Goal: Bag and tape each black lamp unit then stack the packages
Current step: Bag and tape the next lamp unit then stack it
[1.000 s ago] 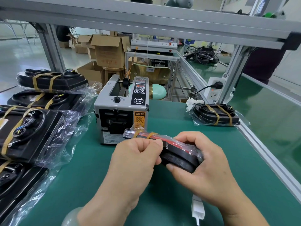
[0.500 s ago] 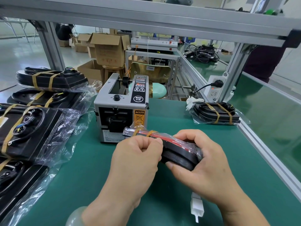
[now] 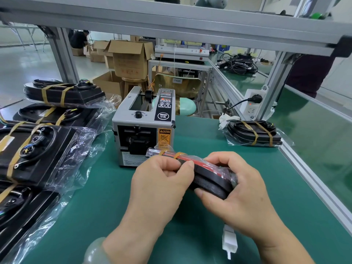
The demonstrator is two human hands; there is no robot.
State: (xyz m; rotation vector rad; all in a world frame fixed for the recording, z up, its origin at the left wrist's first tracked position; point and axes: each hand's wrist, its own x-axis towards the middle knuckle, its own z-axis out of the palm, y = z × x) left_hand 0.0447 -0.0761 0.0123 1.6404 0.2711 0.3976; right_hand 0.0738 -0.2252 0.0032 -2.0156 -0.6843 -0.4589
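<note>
The green-matted table (image 3: 114,206) sits inside a grey aluminium profile frame (image 3: 171,21) in a workshop hall with a pale glossy floor (image 3: 22,63). Open brown cardboard boxes (image 3: 129,60) stand beyond the far edge. A grey tape dispenser machine (image 3: 141,130) with an orange caution label stands at table centre. At left, clear-bagged black lamp packages (image 3: 38,149) bound with tan tape lie overlapping. One more taped package (image 3: 253,133) lies alone at right, near a white power socket (image 3: 251,103).

Both hands are clamped on the black lamp unit in a clear plastic bag (image 3: 209,180), held just in front of the dispenser. The left hand (image 3: 160,187) pinches its upper edge and the right hand (image 3: 238,191) grips its right end. Together they hide much of the unit. A white connector (image 3: 229,242) shows below the right hand.
</note>
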